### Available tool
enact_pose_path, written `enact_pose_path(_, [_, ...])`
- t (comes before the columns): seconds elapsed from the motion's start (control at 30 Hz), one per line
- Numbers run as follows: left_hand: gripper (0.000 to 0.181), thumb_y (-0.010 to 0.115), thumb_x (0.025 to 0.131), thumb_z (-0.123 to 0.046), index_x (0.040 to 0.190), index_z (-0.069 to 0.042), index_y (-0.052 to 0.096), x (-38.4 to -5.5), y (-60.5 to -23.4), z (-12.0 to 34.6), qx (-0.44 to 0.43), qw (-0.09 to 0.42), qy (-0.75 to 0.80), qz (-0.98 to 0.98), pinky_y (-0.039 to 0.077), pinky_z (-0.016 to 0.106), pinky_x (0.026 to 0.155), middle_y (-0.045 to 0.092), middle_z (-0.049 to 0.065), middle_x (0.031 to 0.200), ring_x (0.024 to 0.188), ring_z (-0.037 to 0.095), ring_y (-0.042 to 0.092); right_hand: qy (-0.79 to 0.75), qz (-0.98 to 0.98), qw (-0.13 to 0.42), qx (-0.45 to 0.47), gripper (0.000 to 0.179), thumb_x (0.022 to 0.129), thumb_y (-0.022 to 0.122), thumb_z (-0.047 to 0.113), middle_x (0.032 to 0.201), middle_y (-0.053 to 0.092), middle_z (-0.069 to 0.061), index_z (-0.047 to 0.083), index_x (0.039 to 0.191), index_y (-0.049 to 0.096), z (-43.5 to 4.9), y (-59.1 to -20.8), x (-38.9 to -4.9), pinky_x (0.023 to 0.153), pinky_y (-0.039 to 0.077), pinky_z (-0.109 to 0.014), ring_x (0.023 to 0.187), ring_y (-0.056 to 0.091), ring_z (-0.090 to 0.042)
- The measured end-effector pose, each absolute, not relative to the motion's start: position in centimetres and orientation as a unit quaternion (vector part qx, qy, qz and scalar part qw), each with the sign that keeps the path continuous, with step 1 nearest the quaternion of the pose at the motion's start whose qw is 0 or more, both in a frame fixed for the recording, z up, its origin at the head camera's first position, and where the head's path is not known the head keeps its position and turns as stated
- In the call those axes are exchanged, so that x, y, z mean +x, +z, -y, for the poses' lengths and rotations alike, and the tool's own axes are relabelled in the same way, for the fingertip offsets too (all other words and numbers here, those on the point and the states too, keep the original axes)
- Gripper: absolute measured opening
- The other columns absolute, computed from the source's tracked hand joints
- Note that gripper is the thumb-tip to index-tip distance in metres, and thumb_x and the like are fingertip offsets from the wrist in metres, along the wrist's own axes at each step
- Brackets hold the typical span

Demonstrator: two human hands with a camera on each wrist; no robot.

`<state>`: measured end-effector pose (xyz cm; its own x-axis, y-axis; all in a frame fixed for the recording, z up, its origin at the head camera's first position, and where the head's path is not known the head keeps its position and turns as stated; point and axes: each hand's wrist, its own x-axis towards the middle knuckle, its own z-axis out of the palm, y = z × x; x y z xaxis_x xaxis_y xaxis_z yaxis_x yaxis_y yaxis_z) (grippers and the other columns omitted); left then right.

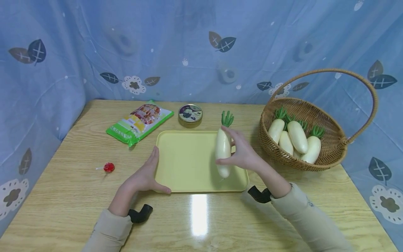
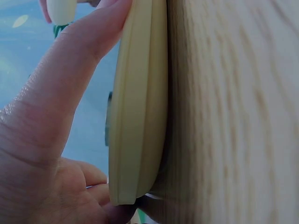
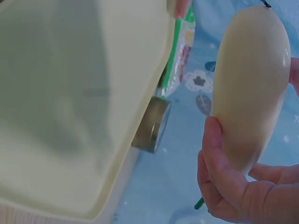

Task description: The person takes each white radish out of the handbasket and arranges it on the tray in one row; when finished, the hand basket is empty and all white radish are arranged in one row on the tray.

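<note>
My right hand (image 1: 237, 148) grips a white radish (image 1: 223, 148) with green leaf stubs, thumb and fingers on its sides. It hangs leaves-up over the right part of a pale yellow rectangular tray (image 1: 185, 161). In the right wrist view the radish (image 3: 252, 88) is held above the tray surface (image 3: 46, 116). At the tray's front left corner rests my left hand (image 1: 143, 176), fingers extended along the left edge and thumb at the front rim. The left wrist view shows that thumb (image 2: 70, 74) against the tray's rim (image 2: 126, 121).
A wicker basket (image 1: 267, 147) with a tall handle holds several white radishes (image 1: 297, 136) on the right. Behind the tray stand a round tin (image 1: 190, 114) and a green-and-white food packet (image 1: 140, 122). A red lollipop (image 1: 108, 167) lies at left. A blue curtain (image 1: 189, 49) hangs behind the table.
</note>
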<state>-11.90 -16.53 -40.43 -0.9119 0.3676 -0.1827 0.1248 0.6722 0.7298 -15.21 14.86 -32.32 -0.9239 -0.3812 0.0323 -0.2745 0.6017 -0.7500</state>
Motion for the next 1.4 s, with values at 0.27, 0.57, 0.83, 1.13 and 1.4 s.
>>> enact_pose_path(0.27, [0.146, 0.088, 0.049, -0.042, 0.141, 0.004, -0.015, -11.9, -40.5, 16.5, 0.138, 0.159, 0.380, -0.900, 0.010, 0.051, 0.108, -0.016, 0.022, 0.148, 0.136, 0.036, -0.006, -0.414, -0.888, 0.075, -0.186, 0.105, 0.060, 0.085, 0.016, 0.129, 0.031, -0.026, 0.013, 0.145, 0.024, -13.6, -32.5, -15.2, 0.065, 0.054, -0.030, 0.104, 0.049, -0.040])
enact_pose_path(0.57, [0.146, 0.088, 0.049, -0.043, 0.141, 0.005, -0.015, -11.9, -40.5, 16.6, 0.138, 0.158, 0.375, -0.903, 0.011, 0.051, 0.108, -0.015, 0.022, 0.148, 0.136, 0.036, -0.005, -0.428, -0.879, 0.085, -0.195, 0.106, 0.059, 0.085, 0.012, 0.134, 0.029, -0.024, 0.012, 0.145, 0.024, -12.2, -33.0, -15.3, 0.068, 0.054, -0.033, 0.102, 0.051, -0.038])
enact_pose_path(0.83, [0.146, 0.088, 0.049, -0.042, 0.141, 0.004, -0.015, -11.9, -40.4, 16.6, 0.136, 0.161, 0.377, -0.902, 0.010, 0.051, 0.108, -0.015, 0.022, 0.148, 0.136, 0.036, -0.006, -0.427, -0.877, 0.090, -0.202, 0.105, 0.059, 0.085, 0.015, 0.132, 0.033, -0.022, 0.013, 0.145, 0.024, -10.8, -33.7, -15.6, 0.069, 0.053, -0.033, 0.098, 0.051, -0.035])
enact_pose_path(1.13, [0.145, 0.088, 0.050, -0.042, 0.141, 0.004, -0.015, -11.9, -40.3, 16.6, 0.133, 0.161, 0.374, -0.903, 0.010, 0.051, 0.108, -0.015, 0.023, 0.148, 0.136, 0.037, -0.005, -0.409, -0.883, 0.096, -0.208, 0.104, 0.058, 0.085, 0.018, 0.133, 0.032, -0.022, 0.012, 0.144, 0.027, -8.2, -34.5, -16.2, 0.073, 0.050, -0.035, 0.097, 0.050, -0.030])
enact_pose_path(1.4, [0.146, 0.088, 0.049, -0.043, 0.141, 0.005, -0.015, -11.9, -40.5, 16.7, 0.141, 0.153, 0.375, -0.904, 0.011, 0.051, 0.108, -0.014, 0.024, 0.148, 0.136, 0.037, -0.004, -0.402, -0.884, 0.100, -0.214, 0.104, 0.057, 0.086, 0.019, 0.133, 0.033, -0.022, 0.010, 0.144, 0.028, -6.0, -34.8, -16.4, 0.082, 0.047, -0.039, 0.104, 0.046, -0.029])
